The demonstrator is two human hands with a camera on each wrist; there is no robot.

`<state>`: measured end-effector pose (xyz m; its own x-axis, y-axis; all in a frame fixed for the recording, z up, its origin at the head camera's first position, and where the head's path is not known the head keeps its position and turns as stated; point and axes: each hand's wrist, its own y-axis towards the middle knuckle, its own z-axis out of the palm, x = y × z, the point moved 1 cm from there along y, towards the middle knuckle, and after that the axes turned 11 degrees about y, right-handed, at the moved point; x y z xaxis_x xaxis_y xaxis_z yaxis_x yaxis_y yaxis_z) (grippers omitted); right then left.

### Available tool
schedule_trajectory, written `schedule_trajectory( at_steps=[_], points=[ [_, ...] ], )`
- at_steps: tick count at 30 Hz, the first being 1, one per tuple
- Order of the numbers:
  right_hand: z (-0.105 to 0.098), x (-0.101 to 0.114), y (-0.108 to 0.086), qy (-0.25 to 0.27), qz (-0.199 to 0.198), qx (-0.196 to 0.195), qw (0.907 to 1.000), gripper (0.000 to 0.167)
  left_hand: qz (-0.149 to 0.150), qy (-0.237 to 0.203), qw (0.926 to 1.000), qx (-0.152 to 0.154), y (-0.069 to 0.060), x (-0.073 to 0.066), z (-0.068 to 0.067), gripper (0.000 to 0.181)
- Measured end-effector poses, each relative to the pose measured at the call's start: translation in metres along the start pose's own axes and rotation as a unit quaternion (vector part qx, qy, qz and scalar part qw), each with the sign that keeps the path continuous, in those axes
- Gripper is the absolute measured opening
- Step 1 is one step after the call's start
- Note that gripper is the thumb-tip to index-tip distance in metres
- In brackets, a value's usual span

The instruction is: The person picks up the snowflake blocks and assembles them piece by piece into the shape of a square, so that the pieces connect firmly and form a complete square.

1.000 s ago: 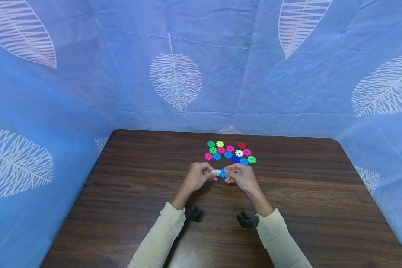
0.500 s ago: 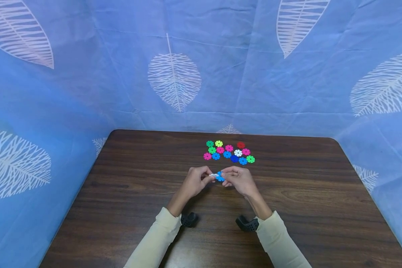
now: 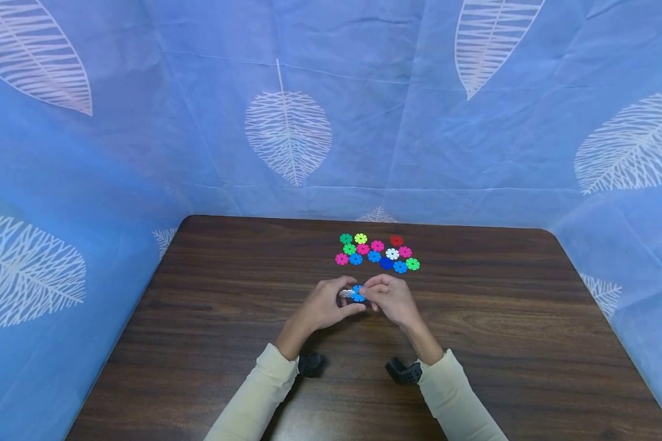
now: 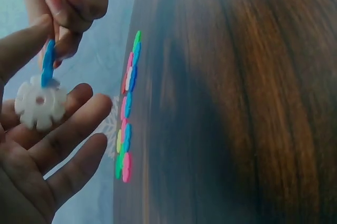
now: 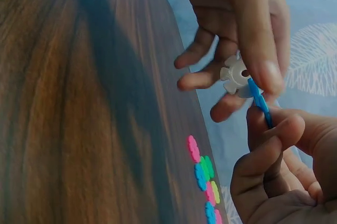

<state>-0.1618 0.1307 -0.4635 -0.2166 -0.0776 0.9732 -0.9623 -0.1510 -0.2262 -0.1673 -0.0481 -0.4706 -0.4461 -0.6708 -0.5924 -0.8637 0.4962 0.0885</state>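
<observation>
A white notched disc (image 4: pixel 30 112) and a blue notched disc (image 4: pixel 48 65) are joined edge to edge, set at an angle to each other. My right hand (image 3: pixel 393 301) pinches the blue disc between thumb and fingers, above the table. Around the white disc my left hand (image 3: pixel 321 304) lies with fingers spread and loosely extended. Its thumb is close to the joint, as the right wrist view shows; whether it touches cannot be told. The left palm faces the white disc (image 5: pixel 231 79) in the left wrist view.
Beyond the hands, several loose notched discs lie flat on the dark wooden table (image 3: pixel 474 318), among them a red disc (image 3: pixel 396 241), a white one (image 3: pixel 392 253) and a dark blue one (image 3: pixel 386 263). A blue leaf-print cloth (image 3: pixel 364 122) hangs behind the table.
The left fingers and thumb have spread from their pinch on the white disc. Both hands and the joined discs have shifted slightly left and nearer to me. The right hand keeps its pinch.
</observation>
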Motion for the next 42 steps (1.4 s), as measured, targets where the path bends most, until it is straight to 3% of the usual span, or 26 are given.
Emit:
schedule_trajectory(
  at_steps=[7,12,15,18,23,29,34,42],
  points=[
    [0.005,-0.006,0.002,0.001,-0.012,0.009,0.9999,0.031,0.016,0.014,0.9997,-0.008,-0.001,0.001,0.002,0.035],
    [-0.015,-0.014,0.008,-0.042,-0.028,-0.028,0.9983,0.029,0.005,0.009,0.9999,-0.007,-0.003,0.008,-0.001,0.030],
    [-0.035,-0.018,0.014,-0.123,-0.039,-0.071,0.9890,0.026,-0.003,0.005,1.0000,-0.006,-0.005,0.012,-0.002,0.033],
    [-0.052,-0.021,0.022,-0.202,-0.052,-0.109,0.9718,0.025,-0.010,0.004,0.9999,-0.008,-0.007,0.015,-0.003,0.036],
    [-0.071,-0.025,0.038,-0.277,-0.066,-0.133,0.9494,0.028,-0.015,0.001,0.9997,-0.017,-0.007,0.018,-0.002,0.033],
    [-0.081,-0.028,0.055,-0.293,-0.041,-0.132,0.9461,0.031,-0.026,-0.011,0.9995,-0.015,-0.005,0.022,0.000,0.028],
    [-0.084,-0.029,0.063,-0.335,-0.043,-0.126,0.9327,0.041,-0.034,-0.018,0.9991,-0.019,-0.006,0.023,0.000,0.029],
    [-0.083,-0.025,0.067,-0.341,-0.044,-0.126,0.9305,0.036,-0.037,-0.018,0.9989,-0.021,-0.005,0.022,-0.002,0.029]
  ],
)
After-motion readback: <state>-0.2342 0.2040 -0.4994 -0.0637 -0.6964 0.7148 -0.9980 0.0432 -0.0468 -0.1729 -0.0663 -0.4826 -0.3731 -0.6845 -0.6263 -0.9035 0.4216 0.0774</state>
